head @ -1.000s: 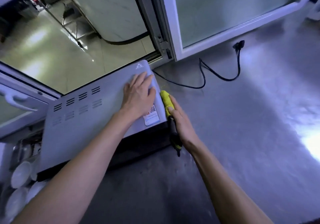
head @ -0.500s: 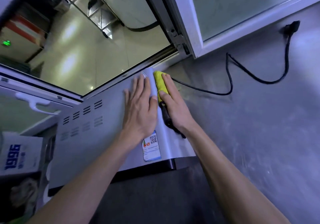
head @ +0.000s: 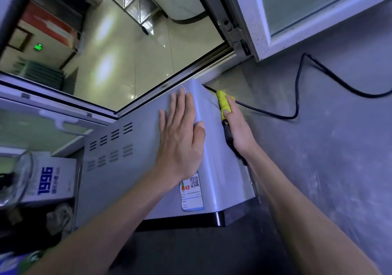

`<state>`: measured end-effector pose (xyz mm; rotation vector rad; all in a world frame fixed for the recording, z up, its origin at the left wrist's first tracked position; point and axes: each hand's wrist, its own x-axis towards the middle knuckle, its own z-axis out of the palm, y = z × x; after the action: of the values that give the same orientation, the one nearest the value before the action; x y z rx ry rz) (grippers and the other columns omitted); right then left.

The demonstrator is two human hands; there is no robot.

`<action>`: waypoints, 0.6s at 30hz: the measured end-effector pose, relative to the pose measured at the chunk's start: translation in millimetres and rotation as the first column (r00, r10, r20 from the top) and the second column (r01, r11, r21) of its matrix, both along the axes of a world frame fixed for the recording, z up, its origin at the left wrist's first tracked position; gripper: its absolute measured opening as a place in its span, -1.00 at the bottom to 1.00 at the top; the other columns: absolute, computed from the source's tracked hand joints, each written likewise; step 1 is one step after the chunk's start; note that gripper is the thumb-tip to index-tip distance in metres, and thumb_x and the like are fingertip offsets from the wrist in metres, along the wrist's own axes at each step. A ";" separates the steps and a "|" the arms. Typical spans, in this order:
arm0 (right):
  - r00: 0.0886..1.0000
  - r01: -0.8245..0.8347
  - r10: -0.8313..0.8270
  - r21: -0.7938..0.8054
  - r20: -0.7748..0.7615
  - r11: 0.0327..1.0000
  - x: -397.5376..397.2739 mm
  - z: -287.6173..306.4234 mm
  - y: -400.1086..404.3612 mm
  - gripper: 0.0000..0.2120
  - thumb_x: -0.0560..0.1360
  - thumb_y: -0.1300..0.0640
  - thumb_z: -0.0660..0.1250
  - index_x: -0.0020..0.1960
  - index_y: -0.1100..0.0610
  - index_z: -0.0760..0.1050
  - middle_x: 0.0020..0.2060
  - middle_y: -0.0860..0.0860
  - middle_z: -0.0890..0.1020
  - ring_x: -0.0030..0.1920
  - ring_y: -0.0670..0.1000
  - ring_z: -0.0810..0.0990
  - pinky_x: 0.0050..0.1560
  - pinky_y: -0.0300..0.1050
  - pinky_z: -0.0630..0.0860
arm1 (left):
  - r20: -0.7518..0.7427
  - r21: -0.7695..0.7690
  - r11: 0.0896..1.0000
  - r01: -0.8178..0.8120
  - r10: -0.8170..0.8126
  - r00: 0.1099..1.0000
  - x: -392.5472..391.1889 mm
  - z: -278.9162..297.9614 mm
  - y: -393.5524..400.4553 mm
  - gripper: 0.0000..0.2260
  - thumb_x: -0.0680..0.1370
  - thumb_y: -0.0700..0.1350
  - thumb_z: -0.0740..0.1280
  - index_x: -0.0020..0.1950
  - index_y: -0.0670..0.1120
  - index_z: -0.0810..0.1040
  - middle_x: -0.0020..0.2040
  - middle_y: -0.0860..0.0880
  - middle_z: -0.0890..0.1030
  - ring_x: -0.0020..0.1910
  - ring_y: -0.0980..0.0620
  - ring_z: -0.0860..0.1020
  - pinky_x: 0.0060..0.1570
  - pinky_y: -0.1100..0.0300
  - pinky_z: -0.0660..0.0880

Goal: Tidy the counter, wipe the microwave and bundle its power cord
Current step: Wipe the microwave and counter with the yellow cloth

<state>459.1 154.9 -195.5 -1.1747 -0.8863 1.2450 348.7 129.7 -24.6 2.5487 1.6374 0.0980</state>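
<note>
My left hand (head: 180,134) lay flat on top of the microwave (head: 131,155); my right hand (head: 237,126) pressed the cloth (head: 223,102) against its right side, cord (head: 297,96) trailing right across the counter (head: 331,168).

Grey counter (head: 318,168) beneath a white-framed window (head: 263,41); glossy tiled floor (head: 127,51) beyond, reflecting lights.

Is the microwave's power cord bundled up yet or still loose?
Still loose: the power cord snakes unbundled across the counter beside the microwave.
</note>
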 end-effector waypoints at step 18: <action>0.998 -0.001 0.006 0.084 -0.061 0.996 -8.0 75.2 -95.1 -0.47 0.65 0.07 0.07 0.60 -0.08 0.09 0.59 -0.23 0.05 0.55 -0.31 -0.05 0.59 -0.05 -0.06 | 0.097 -0.027 1.000 -0.016 0.018 0.995 -3.0 0.2 2.3 -0.45 0.62 -0.04 -0.01 0.62 -0.10 0.04 0.63 0.06 0.00 0.59 0.13 -0.12 0.55 -0.12 -0.16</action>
<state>451.1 59.8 -120.3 -1.0636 -0.8874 1.2283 345.7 132.0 -24.4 2.4697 1.6140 0.1978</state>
